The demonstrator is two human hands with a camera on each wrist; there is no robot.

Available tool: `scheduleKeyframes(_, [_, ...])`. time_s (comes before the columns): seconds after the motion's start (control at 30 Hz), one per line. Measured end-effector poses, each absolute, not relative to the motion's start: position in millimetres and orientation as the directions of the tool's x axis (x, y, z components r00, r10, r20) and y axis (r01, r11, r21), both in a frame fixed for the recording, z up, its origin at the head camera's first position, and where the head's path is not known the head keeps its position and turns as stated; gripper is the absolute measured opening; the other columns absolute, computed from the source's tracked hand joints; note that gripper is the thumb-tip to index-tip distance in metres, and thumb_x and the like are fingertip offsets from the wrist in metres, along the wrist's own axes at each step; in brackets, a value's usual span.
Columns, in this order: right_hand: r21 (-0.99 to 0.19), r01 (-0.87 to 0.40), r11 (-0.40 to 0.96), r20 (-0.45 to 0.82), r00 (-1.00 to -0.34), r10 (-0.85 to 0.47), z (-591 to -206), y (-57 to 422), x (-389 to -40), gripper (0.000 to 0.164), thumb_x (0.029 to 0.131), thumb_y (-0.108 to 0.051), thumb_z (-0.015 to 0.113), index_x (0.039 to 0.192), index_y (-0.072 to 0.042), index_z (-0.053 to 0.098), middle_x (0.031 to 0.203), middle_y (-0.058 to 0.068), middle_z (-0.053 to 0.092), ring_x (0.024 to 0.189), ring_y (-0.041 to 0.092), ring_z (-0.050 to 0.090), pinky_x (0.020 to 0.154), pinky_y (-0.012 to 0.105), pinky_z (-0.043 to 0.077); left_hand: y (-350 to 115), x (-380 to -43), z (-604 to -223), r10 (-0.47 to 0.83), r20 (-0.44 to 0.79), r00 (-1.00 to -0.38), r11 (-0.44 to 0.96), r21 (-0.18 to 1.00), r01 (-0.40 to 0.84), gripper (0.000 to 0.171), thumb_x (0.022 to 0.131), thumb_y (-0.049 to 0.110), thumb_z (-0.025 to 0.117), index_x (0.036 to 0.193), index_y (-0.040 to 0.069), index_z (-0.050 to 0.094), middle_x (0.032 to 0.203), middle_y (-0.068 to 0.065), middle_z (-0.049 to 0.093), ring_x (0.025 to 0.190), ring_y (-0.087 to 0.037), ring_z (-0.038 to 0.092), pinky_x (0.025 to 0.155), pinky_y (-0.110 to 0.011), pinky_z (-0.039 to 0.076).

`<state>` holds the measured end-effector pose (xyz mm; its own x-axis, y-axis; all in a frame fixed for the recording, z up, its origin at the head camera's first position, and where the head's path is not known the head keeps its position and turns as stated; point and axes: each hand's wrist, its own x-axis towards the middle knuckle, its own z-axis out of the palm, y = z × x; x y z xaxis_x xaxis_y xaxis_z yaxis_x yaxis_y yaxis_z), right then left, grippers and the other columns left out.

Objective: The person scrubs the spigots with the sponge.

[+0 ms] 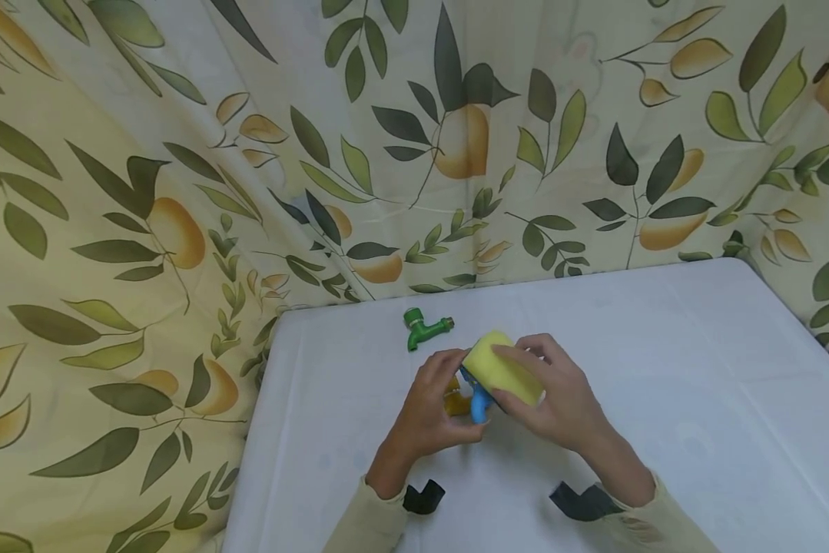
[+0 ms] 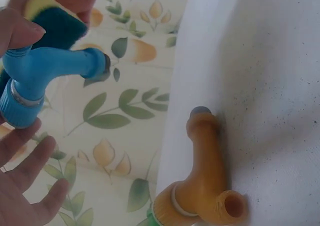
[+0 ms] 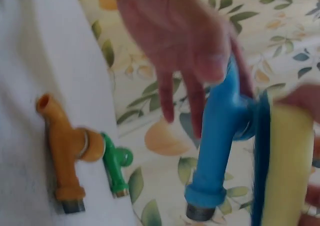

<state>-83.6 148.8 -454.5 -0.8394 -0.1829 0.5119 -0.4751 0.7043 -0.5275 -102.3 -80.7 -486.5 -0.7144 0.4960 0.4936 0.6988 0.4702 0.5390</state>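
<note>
My left hand (image 1: pixel 421 411) holds a blue plastic tap (image 2: pixel 37 66) by its ends, between thumb and fingertips, above the table. A yellow sponge (image 1: pixel 500 372) with a dark green scouring side is gripped in my right hand (image 1: pixel 569 403). Its scouring side (image 3: pixel 261 161) lies against the handle end of the blue tap. On the table behind the left hand, an orange-brown tap (image 2: pixel 205 168) lies on its side, partly hidden in the head view. Farther back lies a green tap (image 1: pixel 424 330).
A white-covered table (image 1: pixel 698 384) spreads under the hands, its far edge meeting a leaf-and-fruit patterned curtain (image 1: pixel 414 153). Dark pieces (image 1: pixel 424 498) show at both wrists.
</note>
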Motion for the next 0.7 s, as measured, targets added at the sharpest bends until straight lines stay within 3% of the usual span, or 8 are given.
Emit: scheduleKeyframes(0.7, [-0.566,-0.455,0.687,0.476,-0.861,-0.178,-448.6,152.9,-80.5,0.057,0.074,-0.025,0.087,0.128,-0.021,0.070,0.115,0.002,0.057,0.095,0.016,0.054,0.069,0.029,0.053,-81.2,-106.3,-485.7,0.515,0.535,-0.670,0.534,0.411,0.739,0.095,0.068,0.038,0.091,0.148,0.013,0.047,0.142,-0.003,0.054,0.131,-0.020,0.046,0.109,-0.039,0.045])
